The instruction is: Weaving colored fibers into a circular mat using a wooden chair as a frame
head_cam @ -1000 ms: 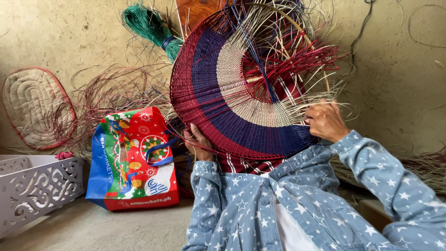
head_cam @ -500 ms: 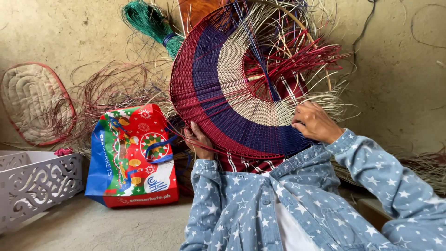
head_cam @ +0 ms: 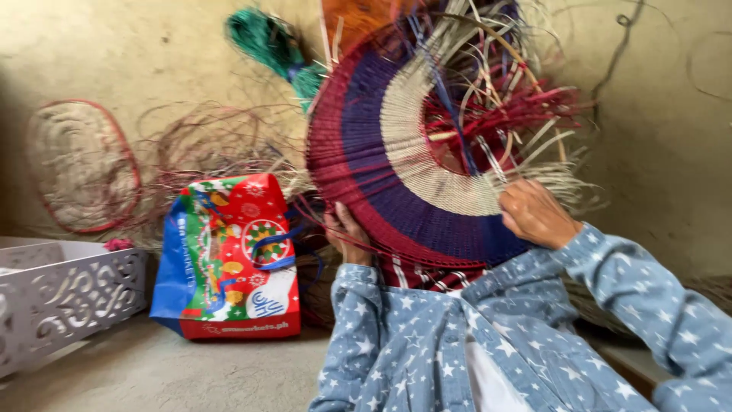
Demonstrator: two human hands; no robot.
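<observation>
The half-woven basket [head_cam: 396,168] stands upright before the wall, left hand [head_cam: 347,233] fingers curled on its lower rim, right hand [head_cam: 536,214] fingers pinching loose strands, with a bright bag [head_cam: 229,259], white crate [head_cam: 69,294] and oval mat [head_cam: 80,164] leftward.

The person wears a long-sleeved shirt [head_cam: 427,343] of light blue denim-like cloth, printed all over with small white stars. It fills the lower right of the frame. A placket with stitched seams runs down the front at lower centre, open over a white undershirt [head_cam: 488,381]. Both sleeves reach the wrists and end in stitched cuffs. The left hand [head_cam: 347,233] and the right hand [head_cam: 537,214] are bare, without rings or gloves.
</observation>
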